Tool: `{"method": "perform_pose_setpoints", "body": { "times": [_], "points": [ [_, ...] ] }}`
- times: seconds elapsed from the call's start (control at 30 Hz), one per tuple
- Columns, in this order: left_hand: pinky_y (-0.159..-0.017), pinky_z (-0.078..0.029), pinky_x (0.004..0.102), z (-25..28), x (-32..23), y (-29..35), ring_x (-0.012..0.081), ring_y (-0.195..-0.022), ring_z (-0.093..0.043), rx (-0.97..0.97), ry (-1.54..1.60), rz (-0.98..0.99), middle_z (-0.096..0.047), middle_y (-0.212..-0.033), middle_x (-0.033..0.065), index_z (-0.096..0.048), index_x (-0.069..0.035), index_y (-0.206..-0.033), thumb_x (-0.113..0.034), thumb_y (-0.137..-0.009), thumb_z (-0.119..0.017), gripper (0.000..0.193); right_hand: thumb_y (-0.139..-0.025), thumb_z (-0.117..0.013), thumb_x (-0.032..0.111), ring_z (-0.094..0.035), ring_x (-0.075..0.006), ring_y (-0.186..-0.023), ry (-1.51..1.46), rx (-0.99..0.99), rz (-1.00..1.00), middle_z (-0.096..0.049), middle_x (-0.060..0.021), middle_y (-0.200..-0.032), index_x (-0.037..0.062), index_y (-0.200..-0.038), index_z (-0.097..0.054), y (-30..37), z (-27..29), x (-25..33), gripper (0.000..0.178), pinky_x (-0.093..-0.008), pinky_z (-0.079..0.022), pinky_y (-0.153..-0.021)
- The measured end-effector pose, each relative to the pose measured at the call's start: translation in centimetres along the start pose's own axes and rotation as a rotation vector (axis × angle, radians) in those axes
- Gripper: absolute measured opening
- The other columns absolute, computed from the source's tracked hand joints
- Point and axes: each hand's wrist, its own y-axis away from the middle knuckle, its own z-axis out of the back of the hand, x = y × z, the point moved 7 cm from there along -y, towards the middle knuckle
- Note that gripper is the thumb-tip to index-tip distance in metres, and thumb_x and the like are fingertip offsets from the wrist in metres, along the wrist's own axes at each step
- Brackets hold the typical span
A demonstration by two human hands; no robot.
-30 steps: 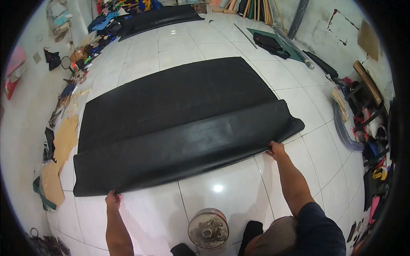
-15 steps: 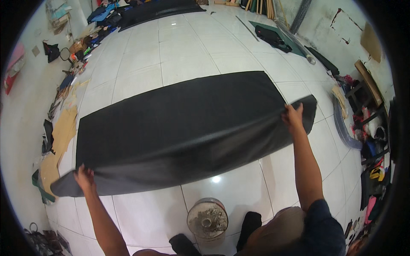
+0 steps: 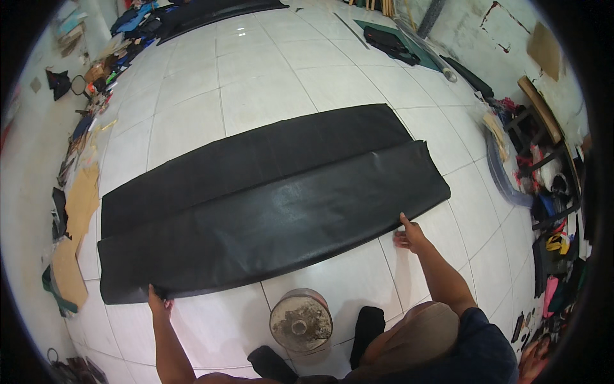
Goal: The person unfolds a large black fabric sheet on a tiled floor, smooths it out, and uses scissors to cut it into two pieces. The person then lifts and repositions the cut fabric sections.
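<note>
A long black leather-like sheet [image 3: 268, 221] lies on the floor in front of me, its near part folded over so that a strip of the lower layer [image 3: 256, 153] shows along the far side. At the sheet's near left edge is my left hand [image 3: 160, 303], thumb on top and fingers partly hidden below the edge. My right hand [image 3: 411, 237] is at the near right edge, with its thumb over the rim and curled fingers showing just below.
A round, stained stool-like object [image 3: 300, 320] stands between my feet. Tan scraps [image 3: 80, 205] and clutter line the left wall. More clutter and a dark rack [image 3: 543, 160] stand at the right. Another black sheet [image 3: 217, 16] lies far back, near a dark bag [image 3: 391, 46].
The lifted near flap has been laid over the sheet, away from me. Both hands have come back toward me to the near edge, and the view has shifted slightly.
</note>
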Motion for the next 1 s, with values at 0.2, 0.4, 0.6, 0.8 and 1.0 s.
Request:
{"method": "perform_pose_setpoints", "body": {
  "times": [0.2, 0.4, 0.6, 0.8, 1.0],
  "points": [
    [-0.05, -0.042, 0.0306, 0.1, -3.9, -2.8, 0.0156, -0.057, -0.051, -0.266, 0.292, -0.199, -0.058, -0.078, 0.0032, -0.06, -0.011, -0.091, -0.02, -0.081, -0.061, 0.014, -0.086, -0.063, 0.021, -0.061, -0.0218, -0.078, -0.31, -0.098, 0.306, -0.059, -0.0083, -0.095, 0.0043, -0.109, -0.055, -4.5, 0.7, 3.7, 0.029, -0.0395, -0.056, -0.065],
    [-0.052, -0.045, 0.0274, -2.0, -15.9, 5.4, 0.0142, -0.061, -0.058, -0.186, 0.246, -0.591, -0.063, -0.078, 0.0039, -0.063, -0.008, -0.087, -0.012, -0.082, -0.061, 0.007, -0.084, -0.064, 0.018, -0.062, -0.0218, -0.077, -0.277, -0.131, 0.599, -0.058, -0.0101, -0.099, 0.0048, -0.13, -0.039, 2.9, 3.0, 16.7, 0.054, -0.0386, -0.056, -0.068],
    [-0.09, -0.046, 0.0398, -14.1, -20.8, 5.7, 0.0249, -0.106, -0.059, -0.016, -0.009, -0.593, -0.057, -0.125, 0.0172, -0.035, 0.0, -0.143, -0.033, -0.086, -0.072, 0.075, -0.096, -0.061, 0.029, -0.065, -0.0278, -0.101, -0.382, 0.047, 0.872, -0.059, -0.014, -0.126, 0.0037, -0.146, -0.033, 3.8, -4.3, 24.0, 0.063, -0.0394, -0.049, -0.088],
    [-0.114, -0.029, 0.0463, -31.3, -13.9, 12.5, 0.037, -0.139, -0.036, 0.51, -1.311, -0.881, -0.04, -0.148, 0.0224, -0.035, -0.001, -0.147, -0.05, -0.081, -0.073, 0.091, -0.093, -0.063, 0.032, -0.062, -0.0323, -0.105, 0.67, 0.035, 1.098, -0.065, -0.0182, -0.111, 0.0025, -0.108, -0.066, 2.3, -10.8, 12.6, 0.033, -0.0393, -0.048, -0.088],
    [-0.117, -0.015, 0.0544, -45.2, 0.1, 13.8, 0.0429, -0.147, -0.014, 0.758, -1.851, -1.008, -0.016, -0.158, 0.0269, -0.029, -0.009, -0.152, -0.07, -0.078, -0.063, 0.102, -0.083, -0.072, 0.034, -0.048, -0.0409, -0.123, 1.026, -0.056, 1.341, -0.051, -0.0224, -0.133, 0.0042, -0.132, -0.05, 8.8, -10.4, 3.0, 0.062, -0.0479, -0.04, -0.101]
  ]
}}
